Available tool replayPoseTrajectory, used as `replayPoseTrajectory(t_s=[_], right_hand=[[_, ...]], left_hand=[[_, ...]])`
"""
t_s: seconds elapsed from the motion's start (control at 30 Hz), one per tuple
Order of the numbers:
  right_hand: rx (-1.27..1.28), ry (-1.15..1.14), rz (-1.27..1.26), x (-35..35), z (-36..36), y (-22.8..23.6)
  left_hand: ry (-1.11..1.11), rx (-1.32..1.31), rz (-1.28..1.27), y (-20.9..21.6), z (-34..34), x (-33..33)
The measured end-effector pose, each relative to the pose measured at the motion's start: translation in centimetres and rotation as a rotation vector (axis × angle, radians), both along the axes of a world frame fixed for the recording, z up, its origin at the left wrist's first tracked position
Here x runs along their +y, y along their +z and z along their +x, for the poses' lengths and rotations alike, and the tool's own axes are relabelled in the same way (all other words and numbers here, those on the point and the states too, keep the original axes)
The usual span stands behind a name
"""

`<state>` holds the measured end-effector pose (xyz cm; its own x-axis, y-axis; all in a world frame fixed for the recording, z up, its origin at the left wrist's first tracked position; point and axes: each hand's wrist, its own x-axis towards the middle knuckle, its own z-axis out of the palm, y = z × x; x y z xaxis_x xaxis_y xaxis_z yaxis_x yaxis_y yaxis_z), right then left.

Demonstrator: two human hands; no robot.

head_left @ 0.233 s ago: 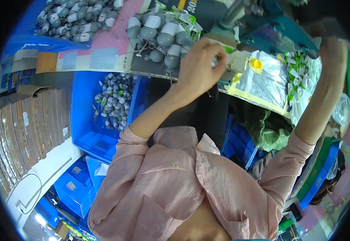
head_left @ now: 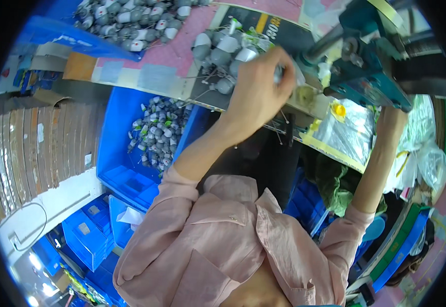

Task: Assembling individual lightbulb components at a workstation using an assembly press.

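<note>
My left hand (head_left: 259,92) is closed in a pinch at the bench edge, left of the teal hand press (head_left: 369,77). Between its fingers shows a bit of a small grey rounded piece (head_left: 278,74), mostly hidden. Thin wire leads (head_left: 284,118) hang below that hand. Close by on its left lies a heap of grey-and-white rounded pieces with wires (head_left: 213,53), some with green-and-white tags (head_left: 256,41). A metal block (head_left: 310,97) sits at the press, just right of the hand. My right hand (head_left: 394,116) is at the press's lower right, its fingers hidden by the machine.
A blue tray (head_left: 80,38) with more grey-and-white pieces stands at the far left. Below the bench is a blue bin (head_left: 109,138) holding similar ones. A yellow round part (head_left: 338,110) lies on plastic film right of the block. Flattened cartons (head_left: 39,153) stand at left.
My right hand has come down and left, from beside the press's right end to below it. The left hand remains pinched beside the block. The whole view has shifted and tilted slightly.
</note>
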<state>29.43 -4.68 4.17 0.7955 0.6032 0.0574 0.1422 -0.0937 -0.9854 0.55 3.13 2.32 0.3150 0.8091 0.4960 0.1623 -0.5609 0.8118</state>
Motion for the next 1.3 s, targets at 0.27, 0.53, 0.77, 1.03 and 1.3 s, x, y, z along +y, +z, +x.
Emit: replayPoseTrajectory(t_s=[0.27, 0.53, 0.77, 1.03, 1.3], right_hand=[[-0.393, 0.186, -0.031, -5.3, -3.1, -1.8], [-1.168, 0.093, -0.474, -7.3, 1.0, -5.8], [-1.452, -0.017, -0.666, -5.4, 8.4, -8.1], [-1.472, 0.186, -0.756, -6.4, 11.4, -6.7], [-1.441, 0.246, -0.804, -6.1, 11.9, -6.9]], left_hand=[[0.223, 0.513, 0.406, -0.9, -0.8, 9.9], [0.587, 0.977, 0.200, -8.0, -7.7, 24.8], [-0.033, 0.124, -0.685, -7.4, -19.7, 33.3], [-0.571, -1.351, -0.788, -1.4, -13.0, 18.5], [-0.976, -0.636, -0.965, -0.1, -6.8, 6.1]])
